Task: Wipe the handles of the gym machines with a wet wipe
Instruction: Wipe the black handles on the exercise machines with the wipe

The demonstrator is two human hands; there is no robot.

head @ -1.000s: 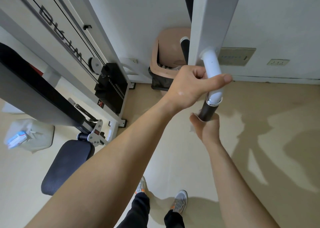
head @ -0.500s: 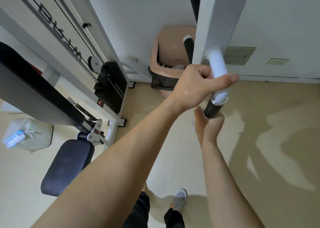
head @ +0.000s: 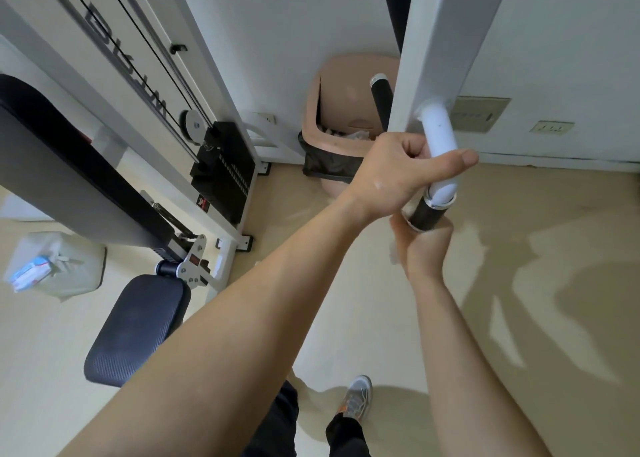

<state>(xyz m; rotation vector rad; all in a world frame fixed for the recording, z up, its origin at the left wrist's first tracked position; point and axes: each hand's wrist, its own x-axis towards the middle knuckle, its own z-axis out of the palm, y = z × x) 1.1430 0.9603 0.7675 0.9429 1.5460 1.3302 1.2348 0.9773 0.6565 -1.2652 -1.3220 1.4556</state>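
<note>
Open floor [head: 519, 283] lies right of the handle [head: 427, 215]; the white post [head: 440, 40] and bin [head: 341, 137] crowd behind.

Two bare hands are seen: one left hand [head: 398, 176] and one right hand [head: 424, 248]. Two black handle grips are counted, one near grip [head: 426, 215] and one far grip [head: 382, 101] behind the white post [head: 440, 44]. One white tube [head: 440, 144] is counted above the near grip. One pink waste bin [head: 341, 110] is seen, lined with one black bag [head: 327, 165]. One weight stack [head: 225, 172] and one pulley wheel [head: 190, 125] are counted, with two black cables [head: 138, 40] seen running to it. One padded seat [head: 135, 332] is counted. One translucent container [head: 55, 264] is seen. Two wall plates [head: 550, 127] are counted. One shoe [head: 356, 397] is clearly visible.
</note>
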